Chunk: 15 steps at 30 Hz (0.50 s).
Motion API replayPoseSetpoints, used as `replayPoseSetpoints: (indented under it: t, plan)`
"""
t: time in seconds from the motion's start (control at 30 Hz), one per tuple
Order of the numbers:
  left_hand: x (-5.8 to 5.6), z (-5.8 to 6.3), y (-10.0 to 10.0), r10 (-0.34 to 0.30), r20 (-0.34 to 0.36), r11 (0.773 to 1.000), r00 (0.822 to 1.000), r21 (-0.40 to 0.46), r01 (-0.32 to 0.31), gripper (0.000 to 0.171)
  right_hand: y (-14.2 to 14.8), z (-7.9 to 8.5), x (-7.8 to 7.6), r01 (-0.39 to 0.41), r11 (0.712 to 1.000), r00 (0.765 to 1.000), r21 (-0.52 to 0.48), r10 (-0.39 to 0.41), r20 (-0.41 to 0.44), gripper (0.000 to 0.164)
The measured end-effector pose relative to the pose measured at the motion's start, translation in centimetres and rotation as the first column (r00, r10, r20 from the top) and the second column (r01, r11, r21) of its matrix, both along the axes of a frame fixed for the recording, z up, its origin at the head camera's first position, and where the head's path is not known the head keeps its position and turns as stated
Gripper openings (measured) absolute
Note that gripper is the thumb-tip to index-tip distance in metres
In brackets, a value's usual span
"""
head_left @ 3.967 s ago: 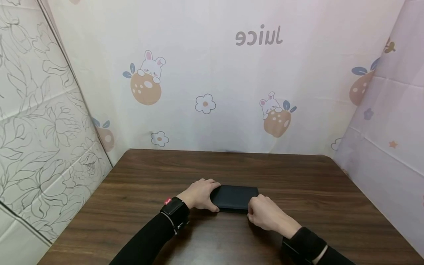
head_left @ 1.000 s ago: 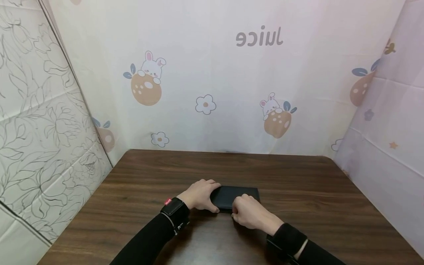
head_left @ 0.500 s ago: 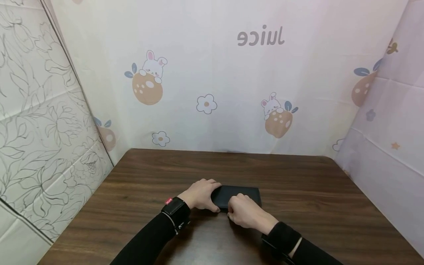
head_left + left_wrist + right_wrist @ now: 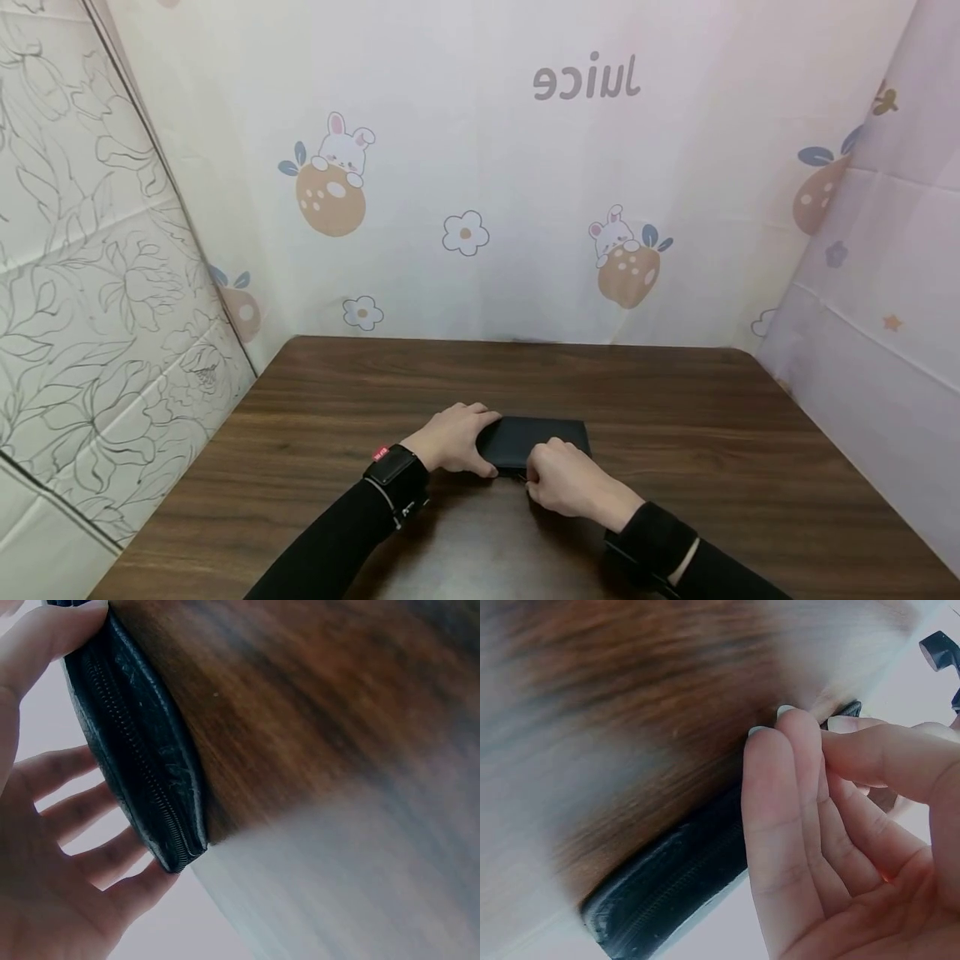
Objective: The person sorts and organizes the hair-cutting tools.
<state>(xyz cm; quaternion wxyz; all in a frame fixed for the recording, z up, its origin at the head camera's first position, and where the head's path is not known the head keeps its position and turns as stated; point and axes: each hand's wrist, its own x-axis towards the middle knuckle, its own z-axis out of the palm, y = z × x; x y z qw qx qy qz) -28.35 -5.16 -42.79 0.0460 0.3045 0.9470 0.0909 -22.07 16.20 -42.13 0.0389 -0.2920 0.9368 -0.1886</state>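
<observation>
A black zip wallet [image 4: 517,442] lies flat on the table, its zipped edge toward me. My left hand [image 4: 450,440] holds its left end, thumb at the near corner and fingers spread along the left side. In the left wrist view the zipper teeth [image 4: 131,739] run along the wallet's edge and look closed there. My right hand [image 4: 573,482], fingers curled, pinches at the middle of the near edge, where the zipper pull seems to be. In the right wrist view the fingers [image 4: 769,787] hide what lies between thumb and forefinger.
A dark wood-grain table [image 4: 360,379] carries the wallet. Behind it hangs a pale printed curtain [image 4: 480,150]; another with line-drawn flowers [image 4: 97,275] stands at the left, and a third curtain [image 4: 885,317] closes the right side.
From the wallet's right end, my right hand has slid left along the near edge, then shifted slightly back right in the last half second. My left hand has stayed in place.
</observation>
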Motion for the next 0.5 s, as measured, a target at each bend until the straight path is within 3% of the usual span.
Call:
replayPoseSetpoints:
  t: [0.27, 0.5]
  plan:
    - [1.0, -0.3, -0.1, -0.01, -0.048, 1.0, 0.999, -0.004, 0.01, 0.082, 0.3, 0.1, 0.2, 0.007, 1.0, 0.999, 0.002, -0.007, 0.034, 0.011]
    - [2.6, -0.3, -0.2, -0.023, -0.201, 0.998, 0.979, -0.059, 0.011, 0.07, 0.2, 0.1, 0.1, -0.018, 1.0, 0.999, -0.002, 0.018, 0.028, 0.011]
